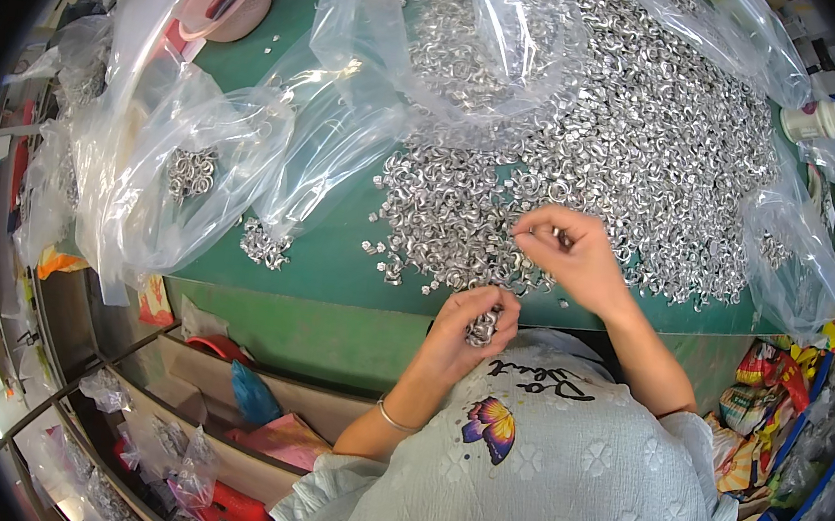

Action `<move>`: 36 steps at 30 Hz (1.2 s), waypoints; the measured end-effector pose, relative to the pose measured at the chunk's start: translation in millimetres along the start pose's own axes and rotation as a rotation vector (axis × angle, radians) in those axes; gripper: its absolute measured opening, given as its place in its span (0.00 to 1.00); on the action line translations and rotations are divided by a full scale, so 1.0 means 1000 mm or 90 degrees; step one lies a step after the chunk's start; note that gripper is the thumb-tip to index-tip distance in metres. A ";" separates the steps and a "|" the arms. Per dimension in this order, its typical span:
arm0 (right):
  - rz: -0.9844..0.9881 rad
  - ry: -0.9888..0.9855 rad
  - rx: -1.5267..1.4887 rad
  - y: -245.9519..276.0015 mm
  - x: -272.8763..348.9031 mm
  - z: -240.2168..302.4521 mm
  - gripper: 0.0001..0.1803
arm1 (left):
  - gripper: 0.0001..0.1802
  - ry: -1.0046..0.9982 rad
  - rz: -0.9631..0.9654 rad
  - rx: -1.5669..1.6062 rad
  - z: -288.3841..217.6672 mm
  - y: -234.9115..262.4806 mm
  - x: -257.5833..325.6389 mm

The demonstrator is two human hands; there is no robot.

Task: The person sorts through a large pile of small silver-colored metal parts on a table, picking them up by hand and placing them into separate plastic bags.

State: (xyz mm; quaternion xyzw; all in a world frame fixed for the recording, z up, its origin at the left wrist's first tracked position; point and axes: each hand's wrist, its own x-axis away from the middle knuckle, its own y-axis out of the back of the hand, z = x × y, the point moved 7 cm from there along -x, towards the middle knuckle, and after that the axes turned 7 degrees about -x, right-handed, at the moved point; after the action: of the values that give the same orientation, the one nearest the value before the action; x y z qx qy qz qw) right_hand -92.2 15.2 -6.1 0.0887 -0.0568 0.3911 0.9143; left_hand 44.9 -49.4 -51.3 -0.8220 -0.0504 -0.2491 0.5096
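Observation:
A wide heap of small, shiny, silver-coloured curved metal pieces [669,154] covers much of the green tabletop [322,261]. At the table's near edge, my left hand [449,332] is curled around a small handful of the metal pieces [480,329], which show between fingers and thumb. My right hand [583,261] is over the near part of the heap, its thumb and forefinger closed in a pinch. Whatever lies between those fingertips is too small to make out. The other right fingers are bent toward the palm.
Clear plastic bags [342,103] drape over the table's left side and the heap's far part. A pink basket [235,12] holding a pen-like item stands at the far left. Below are open drawers [280,433]. Colourful packets [760,409] sit at the right, near a white bottle [818,120].

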 end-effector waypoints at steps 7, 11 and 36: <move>0.061 0.223 0.507 -0.048 -0.005 0.020 0.10 | 0.20 0.070 -0.014 0.051 0.009 -0.001 0.007; 0.011 0.170 0.486 -0.016 0.001 0.020 0.05 | 0.19 0.080 -0.030 0.008 0.011 0.000 0.008; 0.143 0.259 0.524 -0.050 0.003 0.024 0.08 | 0.20 0.202 -0.008 -0.114 0.031 -0.017 0.006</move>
State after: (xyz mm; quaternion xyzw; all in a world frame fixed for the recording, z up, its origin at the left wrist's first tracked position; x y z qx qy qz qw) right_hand -54.8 -21.9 12.3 0.3584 0.2740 0.4870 0.7479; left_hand 55.8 -16.0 -45.9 -0.8139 0.0483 -0.3825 0.4346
